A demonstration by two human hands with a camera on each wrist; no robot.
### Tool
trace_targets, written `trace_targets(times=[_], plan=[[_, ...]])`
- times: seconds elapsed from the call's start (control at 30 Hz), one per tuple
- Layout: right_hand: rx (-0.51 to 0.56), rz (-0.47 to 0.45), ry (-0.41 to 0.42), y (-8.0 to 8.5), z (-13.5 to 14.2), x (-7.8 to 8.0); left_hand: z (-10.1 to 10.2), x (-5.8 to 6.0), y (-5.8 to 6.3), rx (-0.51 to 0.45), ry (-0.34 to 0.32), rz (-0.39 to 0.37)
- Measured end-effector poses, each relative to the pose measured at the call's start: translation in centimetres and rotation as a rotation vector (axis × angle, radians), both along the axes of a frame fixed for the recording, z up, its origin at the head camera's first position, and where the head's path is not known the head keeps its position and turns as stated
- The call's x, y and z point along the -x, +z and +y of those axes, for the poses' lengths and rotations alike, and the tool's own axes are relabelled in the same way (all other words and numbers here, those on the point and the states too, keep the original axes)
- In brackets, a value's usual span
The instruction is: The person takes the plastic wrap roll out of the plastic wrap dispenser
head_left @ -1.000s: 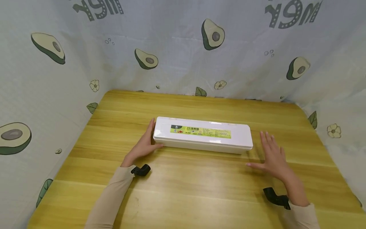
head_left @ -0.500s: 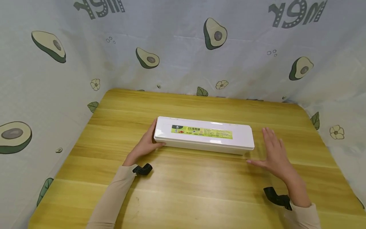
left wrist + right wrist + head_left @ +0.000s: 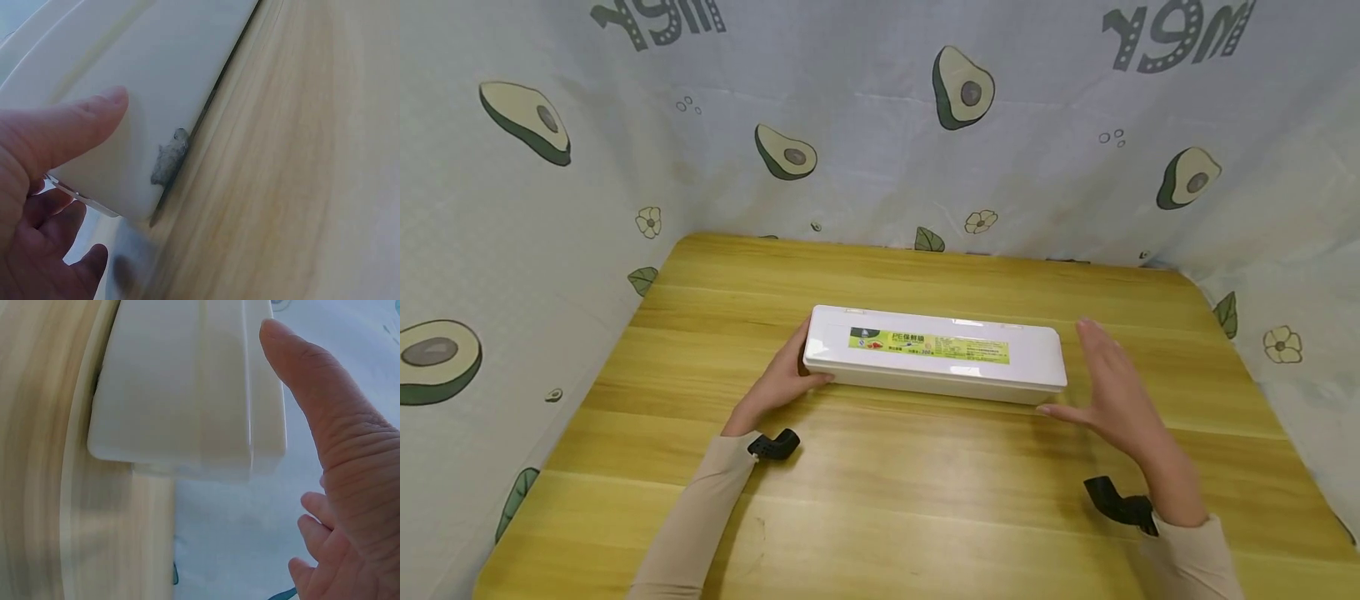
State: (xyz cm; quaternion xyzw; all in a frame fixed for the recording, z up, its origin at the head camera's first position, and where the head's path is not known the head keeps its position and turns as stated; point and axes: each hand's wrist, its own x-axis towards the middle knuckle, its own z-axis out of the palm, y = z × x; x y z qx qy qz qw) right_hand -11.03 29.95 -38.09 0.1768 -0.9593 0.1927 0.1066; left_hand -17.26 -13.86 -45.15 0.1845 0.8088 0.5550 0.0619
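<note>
A long white plastic cling film box (image 3: pixel 934 340) with a yellow-green label lies on the wooden table, its lid down. My left hand (image 3: pixel 778 375) grips its left end. In the left wrist view the thumb (image 3: pixel 94 122) lies on the box's front wall (image 3: pixel 169 75), near a grey patch at its lower edge, with the fingers bent around the end. Beside the right end is my right hand (image 3: pixel 1116 396), fingers extended and thumb spread. In the right wrist view a gap separates its fingers from the box (image 3: pixel 181 381); whether the thumb tip touches, I cannot tell.
The wooden table (image 3: pixel 910 500) extends around the box on all sides. A pale curtain (image 3: pixel 865 108) printed with avocados encloses the back and both sides. A black camera mount sits at each wrist (image 3: pixel 773 444).
My right hand has risen a little and shifted left toward the box's right end. The left hand's fingers have drawn closer around the left end. The box has hardly moved.
</note>
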Motion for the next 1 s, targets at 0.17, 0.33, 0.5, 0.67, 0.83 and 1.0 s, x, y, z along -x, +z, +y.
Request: trace_targets(times=[0.17,0.33,0.5,0.67,0.83,1.0], plan=[[-0.015,-0.005,0.02,0.3,-0.8,0.5,0.0,-0.2,-0.1,0.01,0.011,-0.013],[-0.034,-0.011,0.037,0.6,-1.7,0.9,0.4,-1.1,1.6,-0.017,-0.004,-0.02],[-0.061,-0.01,0.042,1.0,-2.5,1.3,0.5,-1.5,3.1,-0.011,-0.017,-0.02],[-0.072,-0.01,0.065,1.3,-3.1,1.8,0.6,-1.6,3.2,-0.007,-0.009,-0.018],[-0.066,-0.006,0.094,1.4,-3.6,2.2,0.5,-1.6,3.0,0.002,0.0,-0.019],[-0.074,-0.01,0.11,1.5,-4.2,2.4,0.5,-1.6,2.9,0.005,-0.002,-0.028]])
